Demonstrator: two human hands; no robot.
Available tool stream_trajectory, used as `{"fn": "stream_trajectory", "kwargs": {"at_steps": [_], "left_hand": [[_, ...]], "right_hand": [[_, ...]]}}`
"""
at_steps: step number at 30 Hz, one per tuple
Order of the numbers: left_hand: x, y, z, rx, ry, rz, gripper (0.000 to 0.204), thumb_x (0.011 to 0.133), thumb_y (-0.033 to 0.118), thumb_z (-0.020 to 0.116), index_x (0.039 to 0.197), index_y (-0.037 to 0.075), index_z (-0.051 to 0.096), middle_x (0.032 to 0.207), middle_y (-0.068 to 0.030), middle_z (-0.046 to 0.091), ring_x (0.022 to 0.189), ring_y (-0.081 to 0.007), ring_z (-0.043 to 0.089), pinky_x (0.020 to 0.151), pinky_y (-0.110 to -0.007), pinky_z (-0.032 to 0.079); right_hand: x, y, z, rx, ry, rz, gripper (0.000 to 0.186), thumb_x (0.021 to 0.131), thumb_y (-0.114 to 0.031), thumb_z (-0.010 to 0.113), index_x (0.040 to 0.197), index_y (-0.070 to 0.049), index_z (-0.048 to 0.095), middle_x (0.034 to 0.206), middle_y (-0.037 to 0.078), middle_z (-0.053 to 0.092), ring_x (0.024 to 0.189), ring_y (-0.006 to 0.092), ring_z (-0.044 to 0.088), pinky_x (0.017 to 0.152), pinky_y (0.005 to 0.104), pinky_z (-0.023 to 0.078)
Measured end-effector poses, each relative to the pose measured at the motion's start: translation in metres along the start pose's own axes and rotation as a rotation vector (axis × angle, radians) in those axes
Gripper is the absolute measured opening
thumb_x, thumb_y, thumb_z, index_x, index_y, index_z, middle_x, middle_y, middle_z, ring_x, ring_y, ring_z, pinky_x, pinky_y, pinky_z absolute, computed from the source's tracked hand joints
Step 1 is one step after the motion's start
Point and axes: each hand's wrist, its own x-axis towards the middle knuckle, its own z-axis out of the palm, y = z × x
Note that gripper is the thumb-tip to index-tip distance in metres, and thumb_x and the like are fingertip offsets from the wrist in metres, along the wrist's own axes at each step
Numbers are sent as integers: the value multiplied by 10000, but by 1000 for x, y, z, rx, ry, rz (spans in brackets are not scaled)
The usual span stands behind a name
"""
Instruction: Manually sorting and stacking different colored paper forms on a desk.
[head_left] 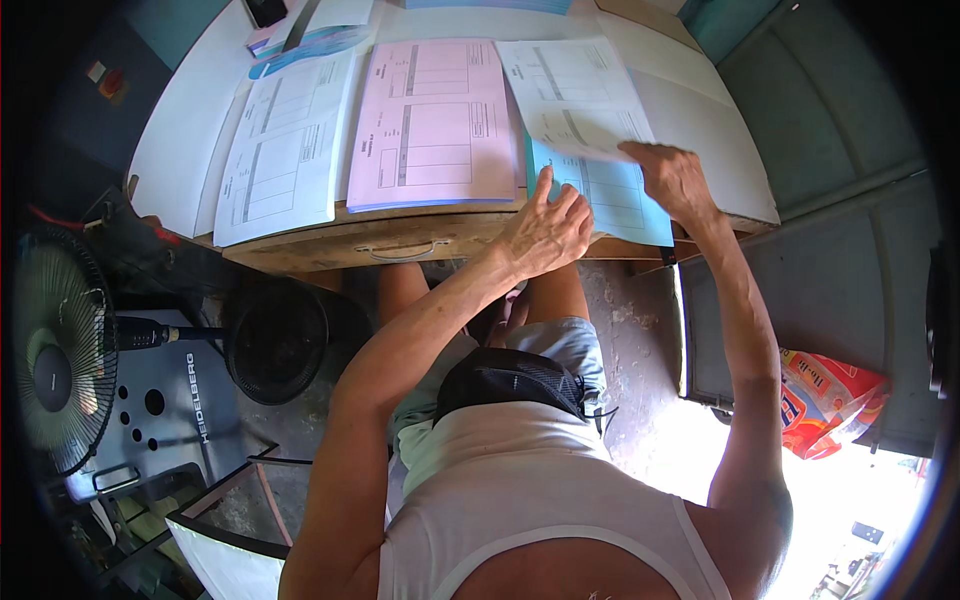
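My right hand (672,182) pinches the near right corner of a white printed form sheet (570,85). That sheet's near edge is lifted and blurred above a blue printed form sheet (625,195), which reaches over the table's front edge. My left hand (550,230) is by the near left edge of the blue sheet, its index finger stretched out and the others loosely bent, with nothing seen in it. To its left lies a stack of pink forms (440,130), and beyond that a stack of white forms (285,150).
The wooden table (700,130) has a drawer with a metal handle (400,247). Papers and a blue-edged item (310,50) lie at its far left. A fan (60,350) and a black round bin (277,340) stand at left. A red plastic bag (825,400) sits at right.
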Motion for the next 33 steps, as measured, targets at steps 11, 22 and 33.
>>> {"fn": "stream_trajectory", "kwargs": {"at_steps": [11,22,33], "left_hand": [[-14,-23,-49,-143,250,-275,376,833,271,794,1174,134,715,1229,-29,662,1222,-251,542,1026,-538,425],[-261,-171,-186,436,-294,-571,466,913,309,705,1298,58,627,1341,-91,621,1297,-304,521,1093,-545,344],[-144,-170,-125,114,120,-408,435,854,-7,700,1269,98,626,958,-122,717,731,-243,695,664,-341,600]], "right_hand": [[-46,-59,-25,132,-182,44,509,772,-64,709,1276,-59,640,1298,153,635,1178,338,604,1031,435,485],[-28,-43,-15,161,-79,157,299,869,32,613,1145,-49,695,957,175,742,852,348,726,757,437,566],[-23,-8,-12,440,-105,434,274,963,-144,616,1172,30,653,913,202,683,819,295,629,802,391,496]]}}
